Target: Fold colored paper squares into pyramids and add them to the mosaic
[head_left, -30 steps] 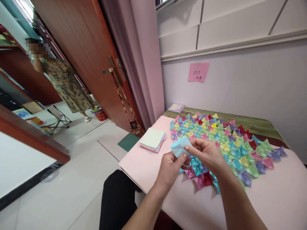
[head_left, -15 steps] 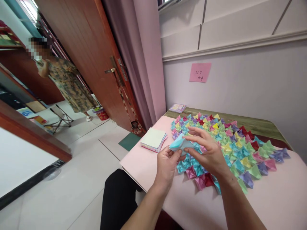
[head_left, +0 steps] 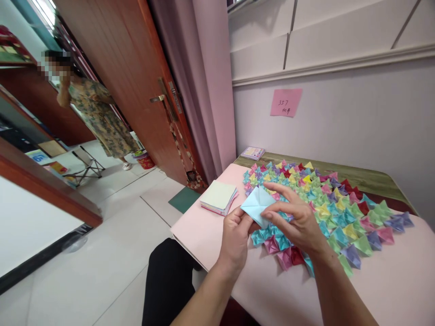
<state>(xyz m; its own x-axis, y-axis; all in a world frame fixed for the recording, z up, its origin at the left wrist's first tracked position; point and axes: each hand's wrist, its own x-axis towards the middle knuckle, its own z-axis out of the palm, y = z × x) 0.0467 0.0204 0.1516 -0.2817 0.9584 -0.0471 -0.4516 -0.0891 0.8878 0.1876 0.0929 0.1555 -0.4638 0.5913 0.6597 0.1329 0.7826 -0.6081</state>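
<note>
A light blue folded origami paper (head_left: 257,203), roughly square with crease lines meeting near its middle, is held above the pink tabletop (head_left: 217,240). My left hand (head_left: 236,231) pinches its lower left edge between thumb and fingers. On the paper's right side, my right hand (head_left: 294,217) has its thumb and a finger against the edge, its index finger stretched toward the top corner. Behind and to the right, many folded paper pieces (head_left: 340,217) in blue, green, pink, yellow, purple and red cover the table. A stack of square paper sheets (head_left: 218,197) lies left of my hands.
A small pile of printed cards (head_left: 253,152) lies at the table's back left corner. A pink note (head_left: 286,102) is stuck on the wall. Left stand a brown door (head_left: 136,68), a folding stool (head_left: 86,165) and a person in a patterned dress (head_left: 98,113).
The blue paper has been turned so that its flat, creased square face now shows. My right fingers have shifted along its edge. The person in the background has moved an arm slightly.
</note>
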